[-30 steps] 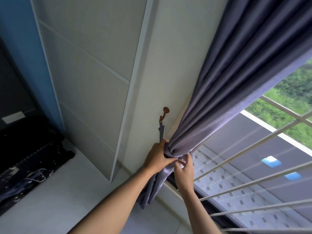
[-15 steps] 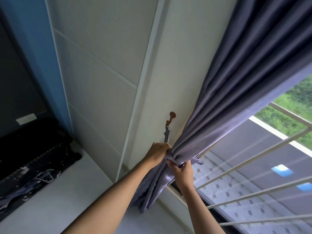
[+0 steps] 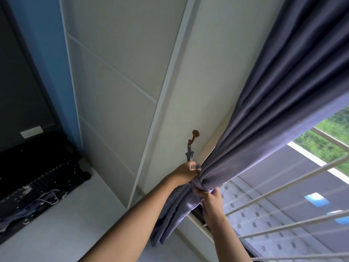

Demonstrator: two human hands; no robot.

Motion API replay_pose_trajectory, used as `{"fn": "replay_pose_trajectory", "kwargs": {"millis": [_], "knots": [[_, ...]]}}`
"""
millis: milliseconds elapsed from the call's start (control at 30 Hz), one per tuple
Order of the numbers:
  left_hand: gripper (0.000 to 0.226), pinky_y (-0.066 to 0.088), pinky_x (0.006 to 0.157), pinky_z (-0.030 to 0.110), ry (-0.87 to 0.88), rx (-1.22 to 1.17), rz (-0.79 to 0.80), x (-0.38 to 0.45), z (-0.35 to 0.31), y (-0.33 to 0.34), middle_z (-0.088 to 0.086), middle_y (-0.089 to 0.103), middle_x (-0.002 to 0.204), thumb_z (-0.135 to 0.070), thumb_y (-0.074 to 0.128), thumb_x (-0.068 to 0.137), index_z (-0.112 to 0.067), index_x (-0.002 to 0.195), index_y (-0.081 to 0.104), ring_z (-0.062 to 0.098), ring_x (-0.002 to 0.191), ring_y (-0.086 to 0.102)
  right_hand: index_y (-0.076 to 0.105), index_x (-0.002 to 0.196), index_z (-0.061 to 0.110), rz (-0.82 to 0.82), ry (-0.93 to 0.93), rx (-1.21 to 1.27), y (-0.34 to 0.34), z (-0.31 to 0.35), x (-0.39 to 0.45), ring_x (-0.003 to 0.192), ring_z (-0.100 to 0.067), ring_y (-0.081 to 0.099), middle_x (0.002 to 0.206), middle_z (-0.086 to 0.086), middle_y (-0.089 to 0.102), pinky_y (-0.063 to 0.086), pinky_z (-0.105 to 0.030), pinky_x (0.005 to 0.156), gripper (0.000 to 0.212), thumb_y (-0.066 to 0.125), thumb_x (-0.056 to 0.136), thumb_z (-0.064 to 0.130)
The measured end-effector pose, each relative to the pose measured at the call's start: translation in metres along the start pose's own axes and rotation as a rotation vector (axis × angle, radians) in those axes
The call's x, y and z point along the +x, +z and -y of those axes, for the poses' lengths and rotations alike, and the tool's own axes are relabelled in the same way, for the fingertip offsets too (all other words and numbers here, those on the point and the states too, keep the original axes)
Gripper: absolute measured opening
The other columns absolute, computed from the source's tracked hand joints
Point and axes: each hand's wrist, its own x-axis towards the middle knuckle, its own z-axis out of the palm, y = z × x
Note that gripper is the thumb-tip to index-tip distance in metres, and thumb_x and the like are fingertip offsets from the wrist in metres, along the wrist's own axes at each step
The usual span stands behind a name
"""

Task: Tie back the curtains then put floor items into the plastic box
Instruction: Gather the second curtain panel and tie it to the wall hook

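Window-side curtain (image 3: 264, 118) btwn both hands

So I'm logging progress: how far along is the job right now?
Done: the curtain is gathered into a bunch. In hand: the left hand and right hand grip the bunch just below the hook, where the tie-back hangs. Left: fastening it, then the floor items; no box is in view.

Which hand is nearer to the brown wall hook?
The left. The left hand grips the gathered curtain just below the hook, by the tieback strap hanging from it. The right hand holds the bunch lower down, farther from the hook.
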Motion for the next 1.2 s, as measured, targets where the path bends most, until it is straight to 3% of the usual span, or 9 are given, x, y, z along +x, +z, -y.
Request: {"fn": "replay_pose_trajectory", "kwargs": {"millis": [33,100,167,267,433,567,700,900,1200], "knots": [[0.014,0.038,0.057,0.025,-0.029,-0.007,0.047,0.001,-0.002,-0.002,0.004,0.054,0.079,-0.030,0.052,0.091,-0.015,0.093,0.051,0.012,0.064,0.048,0.062,0.112,0.001,0.024,0.027,0.042,-0.001,0.002,-0.001,0.089,-0.023,0.071,0.104,-0.016,0.071,0.056,-0.027,0.065,0.041,0.065,0.075,-0.016],[0.052,0.043,0.064,0.024,-0.083,-0.002,0.112,0.004,-0.003,-0.002,0.014,0.057,0.115,-0.033,0.049,0.093,-0.010,0.137,0.035,0.016,0.084,0.056,0.063,0.111,0.002,0.061,0.049,0.066,-0.003,0.004,-0.002,0.084,-0.021,0.072,0.101,-0.014,0.072,0.055,-0.026,0.062,0.038,0.066,0.077,-0.015],[0.068,0.045,0.072,0.026,-0.099,0.000,0.134,0.008,-0.004,-0.003,0.016,0.051,0.130,-0.031,0.049,0.094,-0.009,0.148,0.015,0.020,0.097,0.056,0.064,0.110,0.003,0.068,0.049,0.056,-0.004,0.004,-0.001,0.086,-0.021,0.072,0.103,-0.014,0.072,0.055,-0.027,0.063,0.037,0.067,0.077,-0.013],[0.077,0.044,0.091,0.029,-0.091,-0.093,0.118,0.010,0.002,-0.006,0.015,0.041,0.143,-0.028,0.060,0.089,-0.007,0.150,0.018,0.025,0.123,0.051,0.066,0.111,0.004,0.066,0.019,0.020,-0.008,0.002,0.001,0.098,-0.027,0.069,0.108,-0.015,0.071,0.056,-0.034,0.075,0.038,0.069,0.076,-0.010],[0.042,0.038,0.062,0.025,-0.117,-0.471,0.111,0.007,0.012,-0.007,0.004,0.060,0.096,-0.009,0.065,0.081,-0.024,0.119,0.059,0.016,0.080,0.055,0.064,0.109,0.004,0.009,-0.154,-0.177,0.001,-0.001,0.004,0.102,-0.029,0.067,0.105,-0.013,0.072,0.056,-0.042,0.088,0.034,0.071,0.077,-0.005],[0.013,0.029,0.049,0.021,-0.133,-0.496,0.088,0.009,0.021,-0.010,-0.002,0.045,0.054,-0.013,0.071,0.080,-0.017,0.077,0.059,0.011,0.049,0.037,0.052,0.118,0.013,-0.078,-0.183,-0.219,0.009,-0.013,0.002,0.100,-0.021,0.066,0.107,-0.006,0.067,0.057,-0.037,0.084,0.054,0.072,0.072,-0.006],[0.023,0.030,0.047,0.023,-0.089,-0.582,-0.015,0.002,0.027,-0.010,-0.001,0.049,0.056,-0.023,0.078,0.076,-0.019,0.070,0.056,0.013,0.050,0.038,0.057,0.111,0.021,-0.094,-0.079,-0.334,0.004,-0.028,0.000,0.098,-0.023,0.065,0.101,0.000,0.069,0.055,-0.031,0.076,0.048,0.069,0.071,-0.004],[0.032,0.042,0.047,0.010,-0.022,-0.533,-0.395,0.003,0.003,-0.031,-0.002,0.067,0.078,-0.031,0.043,0.100,-0.009,0.093,0.066,-0.002,0.052,0.059,0.059,0.103,0.018,-0.179,-0.082,-0.458,0.005,-0.031,0.002,0.088,-0.020,0.062,0.093,0.005,0.068,0.048,-0.028,0.069,0.030,0.067,0.080,0.001],[0.024,0.057,0.070,0.022,0.181,-0.480,-0.398,0.008,-0.012,-0.048,0.009,0.069,0.086,-0.023,0.062,0.092,-0.001,0.099,0.067,0.015,0.080,0.068,0.056,0.104,0.023,-0.224,-0.095,-0.492,0.004,-0.032,-0.010,0.084,-0.007,0.058,0.090,0.011,0.065,0.045,-0.025,0.065,0.032,0.062,0.081,0.002]]}}
